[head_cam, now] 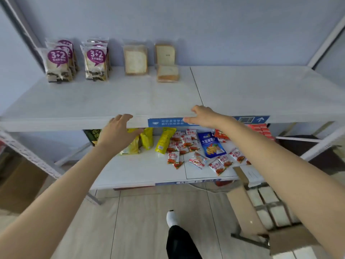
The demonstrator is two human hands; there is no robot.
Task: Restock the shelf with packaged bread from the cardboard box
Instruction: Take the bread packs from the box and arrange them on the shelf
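Note:
The white upper shelf (168, 98) carries bread at its back. Two rows of purple-labelled "3+2" packs (57, 62) stand upright at the left. Right of them a clear pack of sliced bread (135, 59) stands upright, then another upright pack (165, 54) with one lying flat (167, 73) in front of it. My left hand (117, 130) and my right hand (203, 116) hover at the shelf's front edge, both holding nothing, fingers apart. The open cardboard box (248, 208) sits at the lower right with several wrapped bread packs (268, 204) inside, partly hidden by my right arm.
The lower shelf (149, 169) holds yellow snack bags (164, 140), a blue packet (211, 144) and several small red-and-white sachets (186, 144). Red boxes (261, 129) sit at its right. My foot in a white shoe (172, 218) stands on the pale floor. Metal uprights flank the shelves.

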